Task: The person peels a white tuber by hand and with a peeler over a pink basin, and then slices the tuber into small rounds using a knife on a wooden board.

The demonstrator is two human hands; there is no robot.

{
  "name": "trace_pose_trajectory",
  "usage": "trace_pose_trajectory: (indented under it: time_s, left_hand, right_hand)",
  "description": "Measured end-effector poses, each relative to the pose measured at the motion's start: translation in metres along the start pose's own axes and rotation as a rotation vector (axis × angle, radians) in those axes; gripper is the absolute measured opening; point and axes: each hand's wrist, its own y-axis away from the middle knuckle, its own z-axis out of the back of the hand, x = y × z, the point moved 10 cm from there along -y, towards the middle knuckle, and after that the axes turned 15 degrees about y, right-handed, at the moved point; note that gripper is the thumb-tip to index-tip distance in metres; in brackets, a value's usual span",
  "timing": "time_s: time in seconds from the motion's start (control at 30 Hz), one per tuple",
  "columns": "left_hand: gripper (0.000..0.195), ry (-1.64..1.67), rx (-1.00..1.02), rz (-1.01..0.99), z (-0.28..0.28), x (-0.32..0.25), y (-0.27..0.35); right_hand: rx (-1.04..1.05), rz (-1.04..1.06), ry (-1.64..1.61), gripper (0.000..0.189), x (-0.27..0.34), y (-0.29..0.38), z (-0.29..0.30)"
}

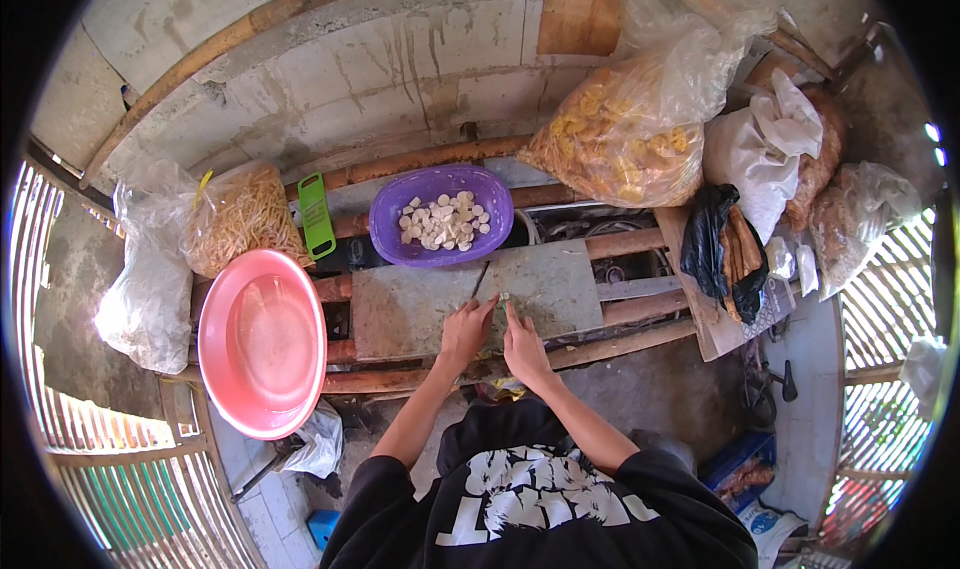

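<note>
My left hand (466, 330) and my right hand (526, 347) meet over a grey slab (551, 284) in front of me. Between their fingertips sits a small pale piece (505, 296), too tiny to make out well. The left fingers are bent towards it, and the right index finger points straight at it. Just beyond the slab stands a purple plastic basin (386, 231), with many pale round slices (446, 222) heaped inside. A dark gap or line crosses the slab beside my left hand.
A pink basin (214, 344) stands left, near a green grater (316, 216) and a bag of yellowish strips (240, 216). Right are a large bag of yellow snacks (622, 141), a white sack (754, 156) and a black plastic bag (705, 246). Gaps separate the bamboo poles (637, 312).
</note>
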Motion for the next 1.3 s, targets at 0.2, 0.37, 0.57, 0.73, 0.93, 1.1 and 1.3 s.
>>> trace_pose_trajectory:
  time_s: [0.2,0.37,0.57,0.73,0.93,1.1,1.3]
  left_hand:
    - [0.029,-0.008,-0.006,-0.009,0.000,-0.001,0.001]
    - [0.028,0.002,-0.014,-0.012,0.000,0.001,0.002]
    - [0.028,-0.013,-0.015,-0.011,0.001,-0.001,0.002]
    - [0.028,-0.014,-0.021,-0.027,0.002,0.000,0.003]
    - [0.027,-0.004,0.003,-0.009,0.001,0.002,0.003]
    - [0.026,0.009,0.024,0.019,0.002,0.003,0.003]
    - [0.026,0.006,0.013,0.001,0.002,0.003,0.002]
  right_hand:
    - [-0.046,0.027,0.026,0.048,0.000,-0.001,-0.002]
    - [-0.006,0.045,0.056,0.047,0.004,-0.001,0.003]
    - [-0.008,0.037,0.080,0.048,-0.001,-0.004,-0.001]
    - [0.037,0.009,0.080,0.049,0.002,-0.004,-0.003]
    - [0.041,0.012,0.105,0.050,0.000,-0.007,-0.009]
    - [0.031,0.006,0.097,0.049,0.002,-0.007,-0.007]
    - [0.042,0.008,0.120,0.050,0.002,-0.008,-0.009]
